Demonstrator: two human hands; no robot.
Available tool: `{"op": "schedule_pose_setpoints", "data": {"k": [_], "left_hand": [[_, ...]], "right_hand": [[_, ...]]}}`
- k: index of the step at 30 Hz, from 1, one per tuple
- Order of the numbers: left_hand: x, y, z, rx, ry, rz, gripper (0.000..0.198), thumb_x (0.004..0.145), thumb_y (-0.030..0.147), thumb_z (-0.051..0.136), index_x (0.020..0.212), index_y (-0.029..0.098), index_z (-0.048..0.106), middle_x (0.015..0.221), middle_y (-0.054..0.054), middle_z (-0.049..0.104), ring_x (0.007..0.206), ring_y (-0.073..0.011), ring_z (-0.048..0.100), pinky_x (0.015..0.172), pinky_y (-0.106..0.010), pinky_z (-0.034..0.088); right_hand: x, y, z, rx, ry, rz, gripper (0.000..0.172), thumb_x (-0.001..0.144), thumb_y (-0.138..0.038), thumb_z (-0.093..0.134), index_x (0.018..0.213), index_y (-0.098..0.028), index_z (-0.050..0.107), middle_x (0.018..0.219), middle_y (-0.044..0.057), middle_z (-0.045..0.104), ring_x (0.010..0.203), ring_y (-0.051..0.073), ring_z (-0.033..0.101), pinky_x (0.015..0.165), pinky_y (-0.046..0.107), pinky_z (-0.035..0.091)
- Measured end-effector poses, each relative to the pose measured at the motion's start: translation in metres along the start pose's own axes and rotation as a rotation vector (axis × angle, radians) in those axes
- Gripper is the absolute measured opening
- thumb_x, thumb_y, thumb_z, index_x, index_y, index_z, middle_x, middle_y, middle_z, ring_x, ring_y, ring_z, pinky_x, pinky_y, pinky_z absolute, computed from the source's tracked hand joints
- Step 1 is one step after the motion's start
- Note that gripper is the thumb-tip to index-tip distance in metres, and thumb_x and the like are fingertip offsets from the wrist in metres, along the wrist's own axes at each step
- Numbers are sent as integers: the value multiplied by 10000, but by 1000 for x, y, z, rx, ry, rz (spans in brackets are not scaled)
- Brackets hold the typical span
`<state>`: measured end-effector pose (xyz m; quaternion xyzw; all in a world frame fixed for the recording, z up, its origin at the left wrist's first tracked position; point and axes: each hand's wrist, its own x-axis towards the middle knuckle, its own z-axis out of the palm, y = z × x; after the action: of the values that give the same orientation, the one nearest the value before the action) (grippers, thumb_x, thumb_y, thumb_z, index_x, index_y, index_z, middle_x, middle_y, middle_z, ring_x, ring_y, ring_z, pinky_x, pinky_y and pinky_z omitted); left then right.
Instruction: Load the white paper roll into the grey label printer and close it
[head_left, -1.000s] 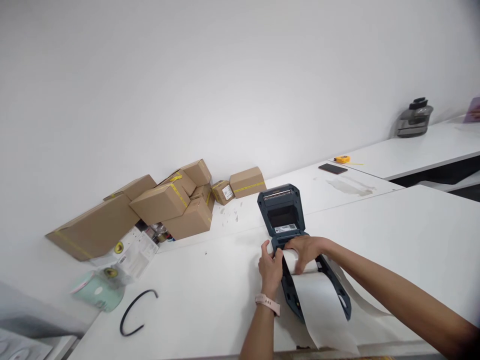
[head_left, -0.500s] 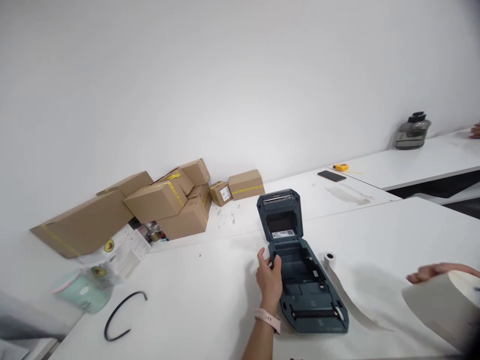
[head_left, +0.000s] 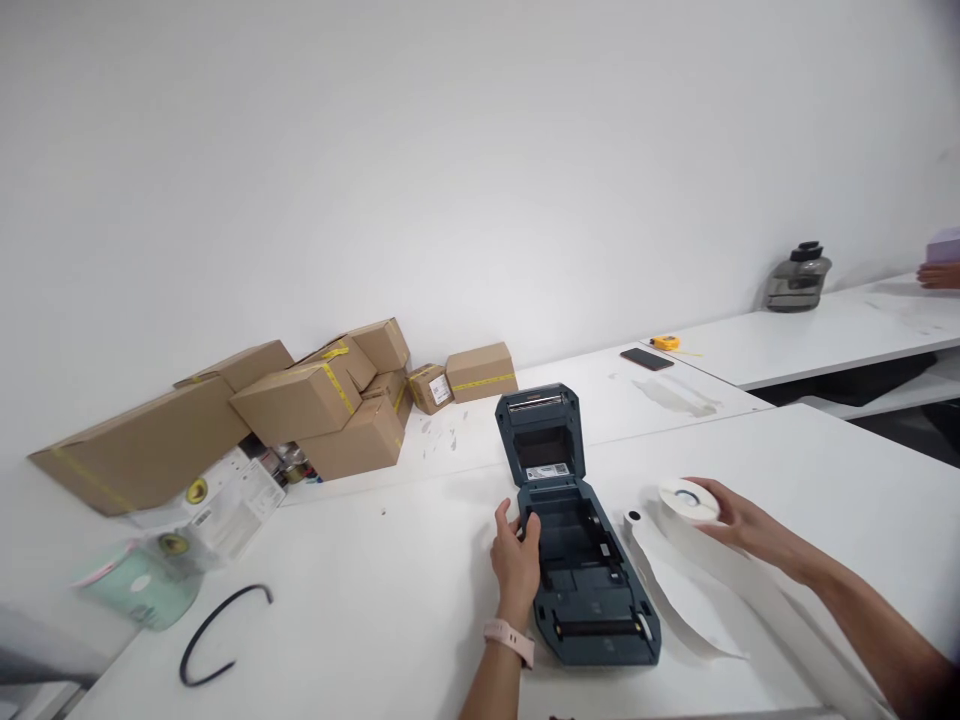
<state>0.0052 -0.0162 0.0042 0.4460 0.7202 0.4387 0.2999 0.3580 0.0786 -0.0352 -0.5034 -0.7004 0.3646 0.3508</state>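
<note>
A dark label printer (head_left: 592, 580) lies with its lid (head_left: 541, 430) raised on the white table. My left hand (head_left: 516, 550) grips the printer's left edge, thumb over the rim. To the right, my right hand (head_left: 731, 522) is wrapped round a white paper roll (head_left: 686, 500), whose long strip trails toward the bottom right. Between the printer and that roll stands a small paper roll (head_left: 634, 522) with a loose curling strip. The printer's inside is bare of any roll, with a black roller near its front.
Cardboard boxes (head_left: 300, 400) are stacked at the back left. Near them are a green container (head_left: 146, 585) and a curved black cable (head_left: 196, 640). A phone (head_left: 646, 359), a yellow tape measure (head_left: 665, 343) and a bottle (head_left: 798, 280) lie behind. Another person's hand (head_left: 939, 276) shows at far right.
My right hand has brought the large paper roll in from the right edge, near the small roll, with its strip trailing. The view has shifted slightly. My left hand stays on the printer.
</note>
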Motion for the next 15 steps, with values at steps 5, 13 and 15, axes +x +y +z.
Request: {"op": "schedule_pose_setpoints", "data": {"k": [5,13,15], "left_hand": [[-1,3,-1,3,2,-7,618,911,509,498,1433,184,437,1242,-154,692,1190,-278,622,1002,-360,409],[-2,4,-1,-35,8,7,529,911,531,502,1325,202,527,1169,-123,728,1096,-257,670,920,-330,466],[-1,4,-1,-24,10,27,495,919,526,491,1298,211,539,1136,-114,741,1052,-261,685,908,-343,473]], "right_hand": [[64,-21,26,89,-106,1,727,670,-555,740,1298,-239,552,1266,138,688,1102,343,679,914,430,576],[17,-58,8,214,104,-44,494,865,-596,595,1238,-274,633,1235,109,711,1133,315,667,984,462,547],[-14,-54,20,199,-44,-51,415,895,-585,555,1087,-251,711,1105,116,754,987,318,712,868,455,593]]}}
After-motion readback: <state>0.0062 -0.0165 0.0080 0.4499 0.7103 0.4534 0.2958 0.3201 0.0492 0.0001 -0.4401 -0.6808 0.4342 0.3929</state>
